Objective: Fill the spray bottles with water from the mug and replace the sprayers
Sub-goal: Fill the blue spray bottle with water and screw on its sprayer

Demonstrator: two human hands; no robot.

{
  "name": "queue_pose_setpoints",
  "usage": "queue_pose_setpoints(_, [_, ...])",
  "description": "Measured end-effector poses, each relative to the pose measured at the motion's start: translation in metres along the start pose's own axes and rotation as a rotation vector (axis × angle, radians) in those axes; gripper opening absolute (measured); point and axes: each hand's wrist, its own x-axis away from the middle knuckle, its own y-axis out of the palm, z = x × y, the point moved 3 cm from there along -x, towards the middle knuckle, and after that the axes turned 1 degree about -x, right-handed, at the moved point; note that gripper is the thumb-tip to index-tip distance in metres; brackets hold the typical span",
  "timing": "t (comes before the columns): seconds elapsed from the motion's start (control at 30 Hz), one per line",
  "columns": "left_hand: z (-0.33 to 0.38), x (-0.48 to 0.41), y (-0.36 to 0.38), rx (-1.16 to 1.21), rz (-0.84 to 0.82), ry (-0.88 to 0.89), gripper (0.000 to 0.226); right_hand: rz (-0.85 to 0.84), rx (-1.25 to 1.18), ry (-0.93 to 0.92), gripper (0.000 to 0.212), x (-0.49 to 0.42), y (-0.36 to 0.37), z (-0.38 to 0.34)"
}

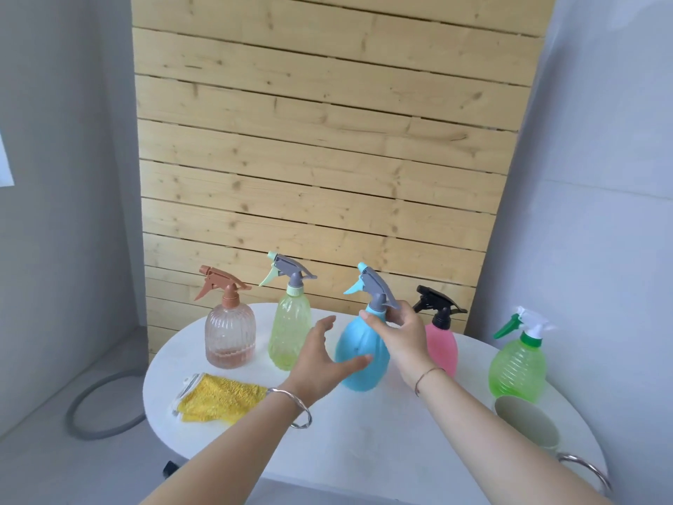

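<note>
One of five, the blue bottle (pixel 358 362) stands mid-row on the table (pixel 364 450), sprayer (pixel 373 286) on. The right hand (pixel 397 337) pinches the sprayer's collar; the left hand (pixel 320 359), open, is at the bottle's belly. Filling seems barely begun; the mug (pixel 528 420) waits front-right.

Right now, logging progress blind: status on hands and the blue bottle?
Right hand grips sprayer at its collar. Left hand open beside blue bottle. Sprayer still on; mug apart, near right.

Translucent ribbed plastic bottles (pixel 230 335) – fuzzy yellow cloth (pixel 215 398), matt white table (pixel 364 439), knotty wood slats (pixel 320 140)
</note>
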Motion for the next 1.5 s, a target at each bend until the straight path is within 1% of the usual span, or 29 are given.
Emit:
queue_pose_setpoints(0.07, [0.013, 0.012, 0.004, -0.014, -0.054, 0.06, 0.091, -0.053, -0.163, 0.034, 0.028, 0.015, -0.013, -0.022])
queue_pose_setpoints(0.13, [0.027, 0.027, 0.006, 0.0, -0.073, 0.125, 0.086, -0.118, -0.257, 0.047, 0.027, 0.029, -0.025, -0.042])
queue_pose_setpoints(0.2, [0.041, 0.044, 0.004, 0.019, -0.054, 0.154, 0.086, -0.191, -0.245, 0.018, 0.02, 0.044, -0.033, -0.06])
queue_pose_setpoints(0.27, [0.053, 0.061, 0.0, 0.087, -0.051, 0.149, 0.087, -0.216, -0.247, -0.014, 0.011, 0.061, -0.04, -0.078])
queue_pose_setpoints(0.4, [0.077, 0.092, -0.008, 0.232, -0.156, 0.1, 0.085, -0.26, -0.255, -0.035, 0.01, 0.091, -0.049, -0.11])
queue_pose_setpoints(0.47, [0.085, 0.107, -0.012, 0.293, -0.242, 0.048, 0.084, -0.307, -0.263, -0.011, 0.019, 0.102, -0.051, -0.123])
queue_pose_setpoints(0.57, [0.1, 0.129, -0.016, 0.461, -0.488, -0.07, 0.084, -0.42, -0.352, 0.096, 0.033, 0.115, -0.056, -0.142])
queue_pose_setpoints(0.63, [0.113, 0.143, -0.02, 0.533, -0.616, -0.112, 0.084, -0.477, -0.436, 0.137, 0.034, 0.126, -0.059, -0.156])
queue_pose_setpoints(0.67, [0.118, 0.148, -0.022, 0.507, -0.638, -0.109, 0.085, -0.481, -0.459, 0.133, 0.032, 0.131, -0.06, -0.162])
queue_pose_setpoints(0.73, [0.126, 0.154, -0.027, 0.387, -0.617, -0.063, 0.088, -0.451, -0.436, 0.092, 0.031, 0.141, -0.063, -0.173])
queue_pose_setpoints(0.77, [0.131, 0.156, -0.029, 0.342, -0.574, -0.034, 0.086, -0.419, -0.406, 0.063, 0.031, 0.145, -0.064, -0.178])
queue_pose_setpoints(0.83, [0.143, 0.162, -0.033, 0.322, -0.454, 0.027, 0.08, -0.361, -0.373, 0.01, 0.032, 0.151, -0.064, -0.186])
queue_pose_setpoints(0.93, [0.159, 0.171, -0.033, 0.305, -0.29, 0.081, 0.08, -0.293, -0.378, -0.029, 0.031, 0.16, -0.062, -0.194])
queue_pose_setpoints(0.97, [0.161, 0.174, -0.032, 0.309, -0.261, 0.082, 0.08, -0.286, -0.369, -0.042, 0.03, 0.163, -0.062, -0.197])
queue_pose_setpoints(1.0, [0.16, 0.177, -0.032, 0.337, -0.266, 0.065, 0.082, -0.299, -0.359, -0.054, 0.031, 0.165, -0.062, -0.2])
queue_pose_setpoints(1.03, [0.158, 0.179, -0.032, 0.4, -0.307, 0.022, 0.083, -0.33, -0.36, -0.054, 0.032, 0.168, -0.062, -0.202])
queue_pose_setpoints(1.07, [0.157, 0.183, -0.033, 0.48, -0.378, -0.032, 0.079, -0.367, -0.371, -0.041, 0.033, 0.17, -0.063, -0.204])
queue_pose_setpoints(1.13, [0.158, 0.19, -0.034, 0.627, -0.5, -0.112, 0.058, -0.413, -0.404, -0.004, 0.037, 0.172, -0.063, -0.207])
queue_pose_setpoints(1.17, [0.16, 0.193, -0.035, 0.668, -0.519, -0.135, 0.049, -0.405, -0.42, 0.006, 0.039, 0.174, -0.063, -0.208])
queue_pose_setpoints(1.2, [0.162, 0.194, -0.034, 0.672, -0.5, -0.138, 0.046, -0.377, -0.433, 0.002, 0.04, 0.175, -0.064, -0.208])
queue_pose_setpoints(1.23, [0.165, 0.194, -0.032, 0.629, -0.442, -0.12, 0.048, -0.342, -0.436, -0.015, 0.04, 0.176, -0.064, -0.208])
queue_pose_setpoints(1.33, [0.175, 0.192, -0.035, 0.381, -0.214, 0.026, 0.075, -0.286, -0.37, -0.087, 0.035, 0.18, -0.063, -0.208])
queue_pose_setpoints(1.37, [0.176, 0.193, -0.037, 0.332, -0.15, 0.053, 0.079, -0.291, -0.362, -0.096, 0.036, 0.181, -0.062, -0.21])
queue_pose_setpoints(1.4, [0.176, 0.192, -0.039, 0.323, -0.137, 0.049, 0.08, -0.311, -0.361, -0.096, 0.038, 0.18, -0.062, -0.211])
queue_pose_setpoints(1.43, [0.176, 0.192, -0.039, 0.369, -0.187, 0.007, 0.077, -0.342, -0.366, -0.084, 0.041, 0.179, -0.062, -0.213])
queue_pose_setpoints(1.5, [0.179, 0.198, -0.04, 0.519, -0.356, -0.13, 0.059, -0.396, -0.386, -0.042, 0.041, 0.178, -0.06, -0.216])
